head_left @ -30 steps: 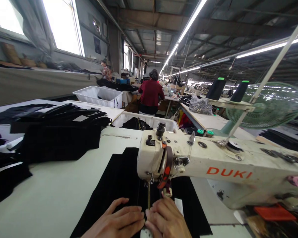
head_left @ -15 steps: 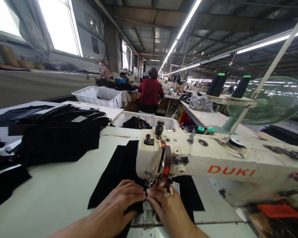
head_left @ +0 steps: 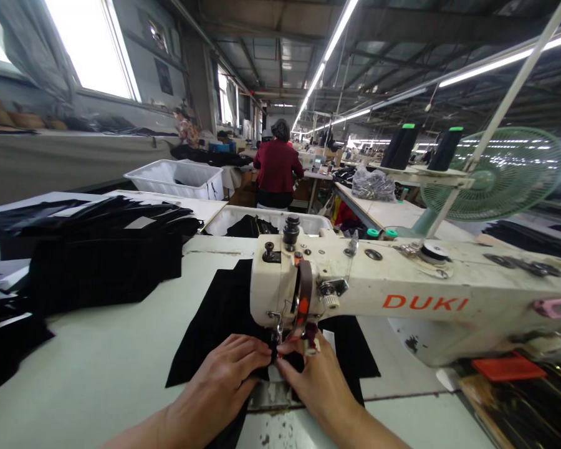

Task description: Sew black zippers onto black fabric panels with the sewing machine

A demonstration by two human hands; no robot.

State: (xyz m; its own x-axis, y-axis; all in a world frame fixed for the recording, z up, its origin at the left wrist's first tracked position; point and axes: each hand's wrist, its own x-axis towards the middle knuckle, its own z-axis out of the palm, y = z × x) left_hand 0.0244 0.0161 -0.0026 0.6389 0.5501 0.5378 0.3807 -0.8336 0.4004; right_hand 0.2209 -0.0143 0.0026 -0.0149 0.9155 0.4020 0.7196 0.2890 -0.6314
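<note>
A black fabric piece (head_left: 217, 318) lies on the table under the head of a white DUKI sewing machine (head_left: 402, 299). My left hand (head_left: 227, 380) rests on the fabric just left of the needle, fingers curled and pressing the cloth. My right hand (head_left: 313, 377) is just right of the needle, fingertips pinching the fabric edge at the presser foot. The fingertips of both hands nearly meet below the needle.
Stacks of black cut pieces (head_left: 98, 249) cover the table's left side. White bins (head_left: 177, 178) stand behind. A person in a red top (head_left: 277, 165) sits at a farther table. A green fan (head_left: 500, 174) and thread cones (head_left: 399, 146) are to the right.
Both hands slid forward with the fabric toward the needle, and the fabric's near edge moved away from me. The camera drew a little closer to the machine.
</note>
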